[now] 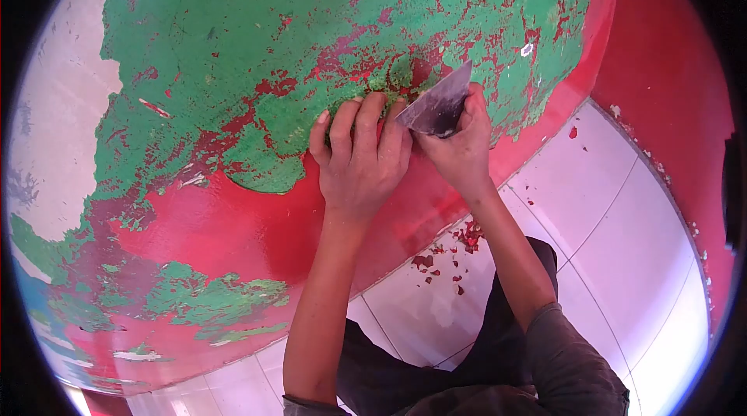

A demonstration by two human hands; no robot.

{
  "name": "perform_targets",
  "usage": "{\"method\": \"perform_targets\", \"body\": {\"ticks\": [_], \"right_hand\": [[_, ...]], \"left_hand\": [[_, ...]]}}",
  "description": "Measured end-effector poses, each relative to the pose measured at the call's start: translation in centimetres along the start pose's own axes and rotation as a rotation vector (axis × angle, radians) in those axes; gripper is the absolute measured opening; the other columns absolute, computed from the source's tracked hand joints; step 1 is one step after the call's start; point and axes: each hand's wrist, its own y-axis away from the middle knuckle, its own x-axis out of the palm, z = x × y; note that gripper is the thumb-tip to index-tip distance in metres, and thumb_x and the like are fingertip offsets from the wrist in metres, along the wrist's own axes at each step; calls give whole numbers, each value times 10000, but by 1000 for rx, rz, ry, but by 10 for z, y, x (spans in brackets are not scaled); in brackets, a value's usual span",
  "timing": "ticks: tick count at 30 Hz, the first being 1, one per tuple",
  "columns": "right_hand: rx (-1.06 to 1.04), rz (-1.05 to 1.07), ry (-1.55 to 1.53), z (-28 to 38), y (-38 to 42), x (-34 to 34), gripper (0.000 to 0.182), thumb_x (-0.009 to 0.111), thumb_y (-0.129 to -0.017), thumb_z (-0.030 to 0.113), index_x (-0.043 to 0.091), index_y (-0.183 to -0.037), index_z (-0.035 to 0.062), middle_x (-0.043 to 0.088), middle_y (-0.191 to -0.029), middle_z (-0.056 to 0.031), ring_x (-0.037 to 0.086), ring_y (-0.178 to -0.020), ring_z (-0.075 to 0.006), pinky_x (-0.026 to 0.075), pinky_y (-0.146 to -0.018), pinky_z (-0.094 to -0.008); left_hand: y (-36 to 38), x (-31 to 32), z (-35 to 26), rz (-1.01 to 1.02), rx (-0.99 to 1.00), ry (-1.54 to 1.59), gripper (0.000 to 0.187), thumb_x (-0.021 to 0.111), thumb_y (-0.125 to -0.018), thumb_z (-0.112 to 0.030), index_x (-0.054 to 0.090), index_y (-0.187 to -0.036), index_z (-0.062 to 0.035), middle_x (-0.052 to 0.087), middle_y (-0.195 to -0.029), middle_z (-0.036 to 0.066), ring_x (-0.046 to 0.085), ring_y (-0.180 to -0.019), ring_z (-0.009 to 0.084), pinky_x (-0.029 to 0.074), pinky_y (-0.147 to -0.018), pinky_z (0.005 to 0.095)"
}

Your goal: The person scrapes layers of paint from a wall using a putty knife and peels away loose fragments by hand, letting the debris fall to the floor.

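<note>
Working from afar, I close my right hand's (461, 145) fingers on a flat blade (440, 101) by flaking green paint (226, 19); just left, my left hand (362, 165) touches the wall (264, 221), fingers parted, grasping nothing visible.

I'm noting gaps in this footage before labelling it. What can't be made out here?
Head view: whether the blade has a handle; the right hand covers its lower end.
Head view: the palm of the left hand and anything beneath it; the back of that hand hides them.
Head view: what the dark object is; the dark lens border cuts it off.
</note>
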Motion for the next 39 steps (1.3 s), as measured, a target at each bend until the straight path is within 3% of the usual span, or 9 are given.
{"method": "perform_targets", "body": {"ticks": [4,7,10,13,16,22,28,30,39], "right_hand": [[-5,33,-72,-2,-3,-2,474,709,-709,-47,411,-1066,44,563,-956,-59,570,-884,-115,470,-806,-262],[189,158,-187,-1,14,-13,447,718,-698,-23,468,-1068,3,548,-988,-57,535,-939,-103,445,-848,-274],[263,172,-260,-3,34,-27,436,680,-725,-71,427,-1060,45,559,-960,-47,565,-899,-117,463,-811,-262],[249,24,-154,-1,36,-32,434,675,-729,-77,428,-1066,42,549,-974,-51,557,-912,-119,459,-815,-269],[265,52,31,-9,35,-39,464,696,-719,-63,428,-1086,33,542,-986,-49,547,-942,-124,453,-840,-283],[162,23,162,6,26,-38,435,730,-701,1,462,-1044,1,561,-975,-64,554,-869,-116,457,-787,-286],[138,-76,-199,4,20,-9,469,716,-724,-47,430,-1086,32,567,-1033,-73,556,-984,-132,451,-886,-283],[55,-139,-172,-3,18,2,445,737,-719,-17,455,-1062,11,603,-947,-74,581,-899,-110,474,-818,-266],[6,-215,-108,-6,15,10,413,756,-700,-7,493,-1019,-9,620,-902,-64,586,-836,-92,486,-750,-256]], "left_hand": [[-1,-2,0,37,35,6,102,671,-712,-230,626,-776,-164,587,-1068,-10,502,-1052,203,270,-1001,420],[-3,-8,2,92,94,41,88,683,-709,-213,630,-770,-180,590,-1040,-36,508,-1041,189,269,-999,416],[0,-4,4,76,133,70,86,700,-709,-210,624,-744,-188,594,-1008,-61,518,-1026,174,270,-996,409],[0,-4,4,70,107,120,87,696,-734,-228,622,-745,-183,597,-965,-66,528,-1002,160,276,-989,411],[-1,-7,1,75,49,107,89,665,-779,-258,628,-772,-178,595,-932,-56,535,-978,149,284,-982,420],[-4,-3,-4,42,-1,-20,91,679,-770,-310,643,-789,-229,583,-997,-68,515,-979,138,283,-976,406],[-1,-1,0,40,37,-26,89,659,-779,-256,684,-864,-247,585,-1033,-70,511,-987,137,275,-985,395],[-1,-2,1,40,38,5,106,644,-781,-225,691,-876,-237,589,-1038,-70,515,-986,137,275,-987,392],[0,-2,1,53,23,35,57,698,-707,-181,666,-754,-186,595,-1043,-42,510,-1033,196,297,-959,420]]}}
